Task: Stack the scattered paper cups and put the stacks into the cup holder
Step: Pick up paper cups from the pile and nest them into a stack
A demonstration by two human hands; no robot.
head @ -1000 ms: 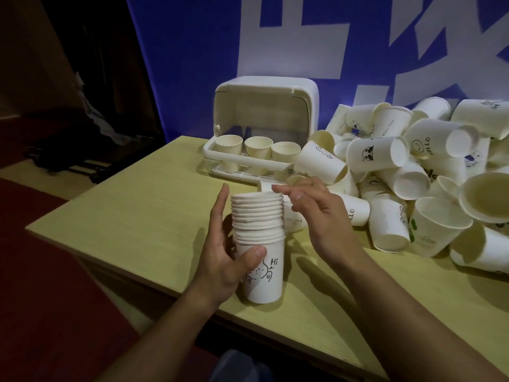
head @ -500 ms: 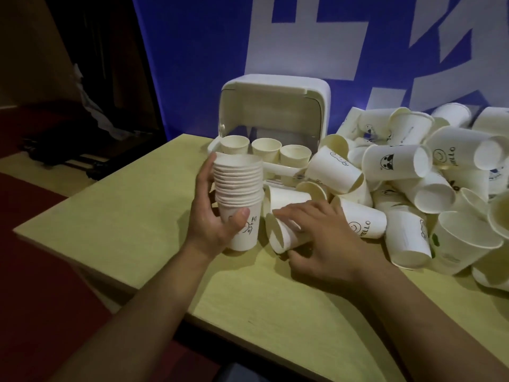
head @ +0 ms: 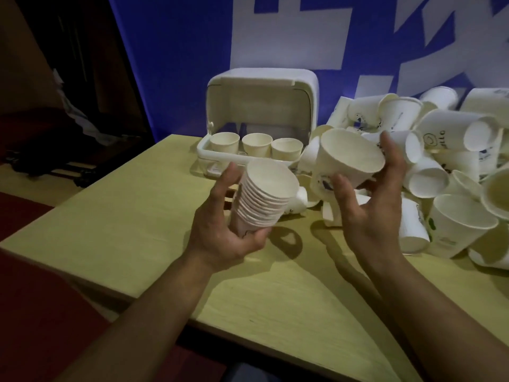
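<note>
Table: yellow-green top, carrying everything below.
Pile: loose white paper cups heaped on the table's right side.
Cup holder: white box at the table's back edge, lid up, three cups standing in its tray.
Stack: nested cups, tilted, raised above the table.
Left hand: wraps the stack's lower part.
Single cup: tilted, mouth toward the camera, just right of the stack.
Right hand: clasps the single cup between thumb and fingers.

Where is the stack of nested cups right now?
In the head view, the stack of nested cups is held tilted in the left hand, above the table, in front of the cup holder.
</note>
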